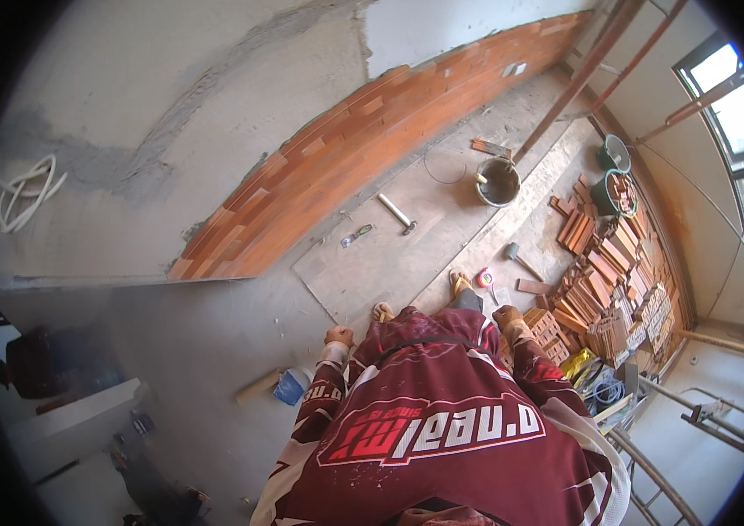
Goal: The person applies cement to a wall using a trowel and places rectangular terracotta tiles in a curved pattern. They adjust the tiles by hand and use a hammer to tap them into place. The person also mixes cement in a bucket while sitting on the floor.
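Note:
My left hand point(339, 337) hangs beside my left hip, fingers curled into a loose fist, and I see nothing in it. On the other side, my right hand point(506, 316) is also curled closed, with no object showing. It hangs nearest to the stacked brick slips point(548, 337). On the floor ahead of my feet lie a hammer point(396, 213) with a pale handle, a small flat-bladed tool point(356, 236), a mallet point(523, 259) with a grey head and a round pink tape measure point(485, 278).
Orange brick slips point(372, 123) cover the lower wall. A bucket point(498, 182) of mortar stands ahead. Green buckets point(615, 193) and brick piles point(604, 276) line the right, near metal scaffolding point(714, 412). Red poles point(578, 79) rise beyond. A blue container point(291, 386) lies left.

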`<state>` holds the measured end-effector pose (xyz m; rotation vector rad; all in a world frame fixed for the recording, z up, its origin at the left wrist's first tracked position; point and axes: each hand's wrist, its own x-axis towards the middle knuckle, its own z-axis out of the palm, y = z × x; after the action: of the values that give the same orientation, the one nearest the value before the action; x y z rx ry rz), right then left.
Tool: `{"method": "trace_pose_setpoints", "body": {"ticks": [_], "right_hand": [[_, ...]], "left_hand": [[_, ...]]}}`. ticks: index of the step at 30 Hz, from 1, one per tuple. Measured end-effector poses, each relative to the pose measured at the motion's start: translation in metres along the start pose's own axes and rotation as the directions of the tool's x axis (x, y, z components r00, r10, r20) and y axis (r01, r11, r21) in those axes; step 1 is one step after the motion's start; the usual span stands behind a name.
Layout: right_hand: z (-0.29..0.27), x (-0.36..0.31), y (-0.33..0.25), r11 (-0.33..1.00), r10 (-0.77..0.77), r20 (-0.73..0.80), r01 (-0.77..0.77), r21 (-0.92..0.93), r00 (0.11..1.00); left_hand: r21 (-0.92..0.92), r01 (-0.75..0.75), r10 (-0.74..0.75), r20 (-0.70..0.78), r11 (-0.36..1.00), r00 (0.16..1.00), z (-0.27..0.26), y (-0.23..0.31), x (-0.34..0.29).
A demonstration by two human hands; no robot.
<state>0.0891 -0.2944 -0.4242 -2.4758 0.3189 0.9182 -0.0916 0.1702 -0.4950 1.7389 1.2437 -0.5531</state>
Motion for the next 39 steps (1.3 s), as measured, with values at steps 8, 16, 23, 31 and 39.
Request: {"method": "trace_pose_setpoints", "body": {"ticks": [8,16,23,31,39], "right_hand": [[0.011,-0.012,-0.026,0.999,-0.031,0.026,0.031,-0.035,0.999],[0.016,0.002,-0.014,0.983,-0.083,0.069,0.094,-0.159,0.994],[-0.001,0.098,-0.026,0.965,-0.038,0.194,0.087,-0.247,0.980],[-0.073,0.195,-0.157,0.893,-0.184,0.322,0.295,-0.340,0.929],[0.000,0.442,-0.112,0.991,-0.102,0.126,0.112,-0.068,0.987]], "left_hand": [[0.035,0.087,-0.087,-0.026,0.996,0.996,-0.015,-0.050,0.002],[0.029,0.149,-0.148,-0.043,0.988,0.988,-0.027,-0.069,-0.037],[-0.133,0.330,-0.350,-0.165,0.934,0.922,-0.039,-0.053,-0.046],[-0.265,0.297,-0.330,-0.089,0.918,0.940,0.030,0.027,-0.071],[-0.384,0.252,-0.226,0.114,0.888,0.968,0.092,0.159,-0.087]]}}
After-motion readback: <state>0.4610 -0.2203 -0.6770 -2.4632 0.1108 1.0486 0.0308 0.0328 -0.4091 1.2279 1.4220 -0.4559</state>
